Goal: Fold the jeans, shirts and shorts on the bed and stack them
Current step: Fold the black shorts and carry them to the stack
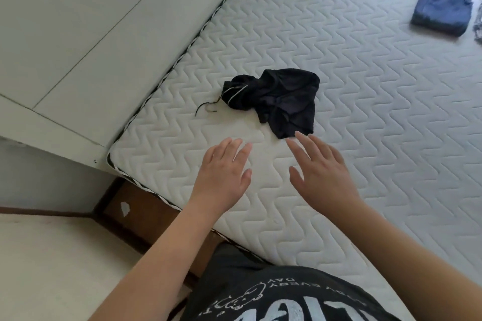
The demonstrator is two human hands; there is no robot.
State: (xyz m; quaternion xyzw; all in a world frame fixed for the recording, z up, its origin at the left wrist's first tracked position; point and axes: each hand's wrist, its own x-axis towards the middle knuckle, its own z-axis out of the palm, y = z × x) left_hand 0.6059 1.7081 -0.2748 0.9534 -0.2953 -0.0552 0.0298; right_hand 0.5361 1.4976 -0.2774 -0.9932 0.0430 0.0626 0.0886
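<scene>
Black shorts (276, 101) lie crumpled on the bed (365, 112), just past both hands. Left hand (224, 167) and right hand (320, 169) are flat, open, holding nothing. Shorts look soft, light and floppy; grab the waistband by the string.

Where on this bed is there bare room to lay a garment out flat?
The widest bare patch of mattress runs between the crumpled black shorts and the folded blue jeans. A smaller one lies under the open left hand and right hand. It is crowded only by the jeans, at the far right edge.
</scene>
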